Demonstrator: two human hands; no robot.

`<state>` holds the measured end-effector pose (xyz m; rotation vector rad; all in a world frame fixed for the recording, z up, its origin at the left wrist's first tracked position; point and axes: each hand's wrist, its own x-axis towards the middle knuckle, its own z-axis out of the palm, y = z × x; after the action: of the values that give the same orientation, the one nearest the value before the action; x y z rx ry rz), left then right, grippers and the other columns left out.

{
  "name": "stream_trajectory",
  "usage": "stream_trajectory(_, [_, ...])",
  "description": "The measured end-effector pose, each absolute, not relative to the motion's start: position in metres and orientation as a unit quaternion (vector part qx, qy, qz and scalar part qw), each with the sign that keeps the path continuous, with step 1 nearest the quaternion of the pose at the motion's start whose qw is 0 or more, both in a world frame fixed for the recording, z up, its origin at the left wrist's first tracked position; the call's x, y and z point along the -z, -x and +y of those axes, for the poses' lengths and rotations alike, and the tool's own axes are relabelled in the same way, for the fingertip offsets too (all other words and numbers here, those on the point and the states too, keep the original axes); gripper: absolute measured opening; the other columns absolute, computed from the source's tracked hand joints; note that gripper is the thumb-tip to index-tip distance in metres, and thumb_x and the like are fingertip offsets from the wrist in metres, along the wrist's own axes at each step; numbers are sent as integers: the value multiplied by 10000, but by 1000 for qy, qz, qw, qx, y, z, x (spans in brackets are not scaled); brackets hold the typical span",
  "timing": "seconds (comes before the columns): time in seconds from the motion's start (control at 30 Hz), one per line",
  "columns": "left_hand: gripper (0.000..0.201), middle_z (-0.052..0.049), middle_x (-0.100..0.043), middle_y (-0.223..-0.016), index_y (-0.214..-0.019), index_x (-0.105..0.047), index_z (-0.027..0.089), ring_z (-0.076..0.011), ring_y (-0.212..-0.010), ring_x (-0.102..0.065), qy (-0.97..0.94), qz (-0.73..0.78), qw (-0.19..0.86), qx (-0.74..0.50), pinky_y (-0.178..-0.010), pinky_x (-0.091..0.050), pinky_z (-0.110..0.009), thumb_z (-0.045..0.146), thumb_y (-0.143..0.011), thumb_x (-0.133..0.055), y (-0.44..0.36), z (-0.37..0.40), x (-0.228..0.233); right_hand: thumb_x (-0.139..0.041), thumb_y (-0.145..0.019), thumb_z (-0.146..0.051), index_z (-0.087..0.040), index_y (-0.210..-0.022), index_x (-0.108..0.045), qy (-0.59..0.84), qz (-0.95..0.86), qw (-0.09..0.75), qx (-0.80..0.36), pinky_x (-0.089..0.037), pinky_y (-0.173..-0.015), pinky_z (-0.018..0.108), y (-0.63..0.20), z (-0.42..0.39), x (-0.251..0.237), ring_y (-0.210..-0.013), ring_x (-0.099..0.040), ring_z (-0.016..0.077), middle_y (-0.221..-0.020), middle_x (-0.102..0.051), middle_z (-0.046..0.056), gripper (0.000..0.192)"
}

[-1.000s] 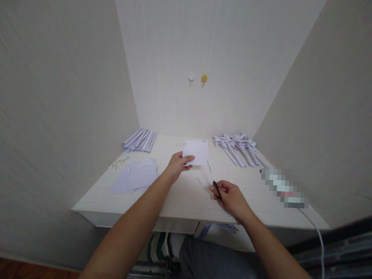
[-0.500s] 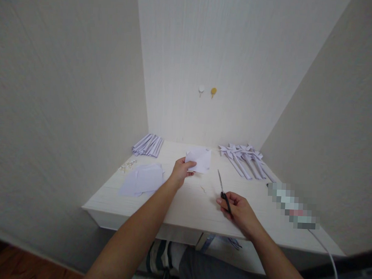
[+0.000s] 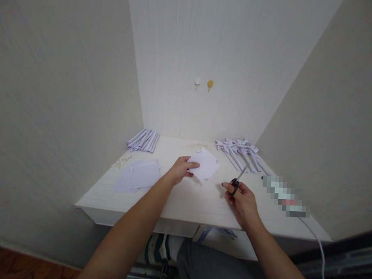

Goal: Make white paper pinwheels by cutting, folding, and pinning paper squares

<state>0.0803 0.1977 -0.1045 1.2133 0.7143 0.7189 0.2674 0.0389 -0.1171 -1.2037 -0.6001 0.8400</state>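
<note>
Our left hand (image 3: pixel 181 169) pinched the white paper (image 3: pixel 205 164) just above the bench (image 3: pixel 186 201). Our right hand (image 3: pixel 243 199) gripped the scissors (image 3: pixel 238 179), blades pointing up and away, right of the paper.

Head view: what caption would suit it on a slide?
At a white desk, left hand holds paper; right hand grips scissors.

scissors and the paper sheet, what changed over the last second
The scissors in the right hand swung: their blades pointed up and left, now up and right, away from the paper sheet. The left hand turned the sheet, so a corner now points up. Both grips held; the flat sheets, strips and pinwheels lie as before.
</note>
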Motion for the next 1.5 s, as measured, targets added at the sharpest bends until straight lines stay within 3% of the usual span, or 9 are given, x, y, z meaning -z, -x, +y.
stream_trajectory(0.1, [227,-30,-712,-843,-937,-700,121,-134,-681,-651,-547,303,714,-314,-631,-537,-276,302,-840,-797,-80,196,104,-1002,-504,-380,-167,-716,-674,534,-267,701,-389,-276,-370,207,-267,37,115,-433,-494,73,-658,-727,35,445])
stream_trajectory(0.23, [392,-76,-755,-808,-864,-744,102,-162,-658,-673,-547,286,725,-306,-619,-500,-281,296,-567,-910,-79,193,104,-981,-546,-425,-139,-699,-711,532,-276,690,-406,-300,-380,229,-267,33,113,-436,-515,87,-723,-774,108,422])
stream_trajectory(0.33, [402,-89,-758,-793,-824,-752,102,-167,-642,-671,-554,280,729,-287,-574,-470,-261,294,-504,-903,-79,191,102,-967,-579,-437,-137,-723,-737,529,-283,687,-411,-302,-389,228,-267,33,113,-467,-540,96,-780,-788,121,404])
stream_trajectory(0.53, [339,-63,-728,-703,-753,-739,107,-146,-576,-634,-567,277,733,-254,-520,-427,-231,258,-480,-871,-80,187,100,-981,-547,-387,-158,-748,-763,521,-302,681,-418,-303,-413,212,-267,34,113,-512,-549,111,-601,-687,29,375])
stream_trajectory(0.8, [354,-76,-741,-736,-770,-746,105,-162,-621,-647,-572,271,736,-240,-580,-465,-264,251,-480,-886,-80,185,99,-968,-524,-294,-178,-701,-749,516,-326,670,-422,-401,-513,237,-265,32,112,-488,-539,101,-536,-644,-19,304])
stream_trajectory(1.13, [363,-76,-755,-756,-762,-753,123,-167,-648,-650,-574,268,734,-245,-606,-478,-272,269,-469,-912,-81,184,98,-965,-548,-310,-175,-737,-763,532,-331,667,-402,-462,-543,284,-264,32,115,-531,-594,146,-602,-687,3,308])
stream_trajectory(1.5, [389,-98,-765,-794,-816,-769,116,-174,-647,-672,-567,262,738,-256,-625,-504,-291,331,-541,-940,-87,184,103,-951,-525,-290,-197,-709,-727,559,-305,684,-356,-449,-503,270,-259,37,120,-496,-551,120,-586,-659,-21,304])
